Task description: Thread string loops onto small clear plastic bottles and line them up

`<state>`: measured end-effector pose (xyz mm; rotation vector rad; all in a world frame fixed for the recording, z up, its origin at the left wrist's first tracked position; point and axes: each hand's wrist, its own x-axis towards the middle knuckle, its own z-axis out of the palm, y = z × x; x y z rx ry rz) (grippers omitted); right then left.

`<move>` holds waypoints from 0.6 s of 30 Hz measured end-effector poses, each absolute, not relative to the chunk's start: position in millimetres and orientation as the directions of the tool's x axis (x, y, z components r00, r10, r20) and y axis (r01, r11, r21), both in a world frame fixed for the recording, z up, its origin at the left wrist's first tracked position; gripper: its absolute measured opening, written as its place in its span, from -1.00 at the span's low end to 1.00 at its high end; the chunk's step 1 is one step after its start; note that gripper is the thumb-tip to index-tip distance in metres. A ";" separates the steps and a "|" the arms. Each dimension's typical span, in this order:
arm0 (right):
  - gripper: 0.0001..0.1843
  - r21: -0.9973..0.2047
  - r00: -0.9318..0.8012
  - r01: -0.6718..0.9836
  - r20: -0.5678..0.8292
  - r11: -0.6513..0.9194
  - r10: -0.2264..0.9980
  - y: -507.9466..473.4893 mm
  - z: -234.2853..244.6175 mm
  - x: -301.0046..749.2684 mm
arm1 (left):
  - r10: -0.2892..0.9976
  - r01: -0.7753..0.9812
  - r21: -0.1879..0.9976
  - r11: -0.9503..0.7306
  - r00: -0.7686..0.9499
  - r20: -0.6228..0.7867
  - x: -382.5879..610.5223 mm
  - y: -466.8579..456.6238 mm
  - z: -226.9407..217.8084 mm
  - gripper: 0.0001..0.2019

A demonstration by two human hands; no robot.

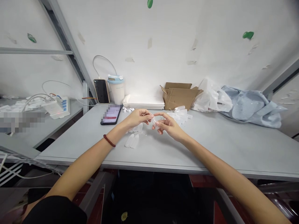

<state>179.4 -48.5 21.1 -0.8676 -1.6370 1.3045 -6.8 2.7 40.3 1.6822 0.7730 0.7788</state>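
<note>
Above the middle of the table, my left hand [140, 118] pinches a thin white cord at the top of a small translucent white tag-like piece [155, 123]. My right hand [168, 126] grips the same piece from the right, thumb and fingers closed round its side. Below my left hand lie several flat translucent pieces [132, 140] with cords, some partly hidden behind the hand. Behind my right hand is a pile of similar pieces [178, 117]. Small white bits [128, 109] sit in a heap beyond my left hand.
A phone [111, 114] lies left of my hands; another phone [102, 91] leans upright beside a lidded cup [116, 90]. Along the wall are a white stack [144, 102], an open cardboard box [181, 98], a plastic bag [211, 98] and blue cloth [253, 105]. A power strip [62, 109] is at left.
</note>
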 end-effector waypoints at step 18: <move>-0.57 -0.938 -0.309 0.196 0.219 0.287 0.926 -44.3 18.8 181.4 | 0.832 0.010 0.986 -0.169 0.537 0.137 2.8 1.1 32.1 -0.71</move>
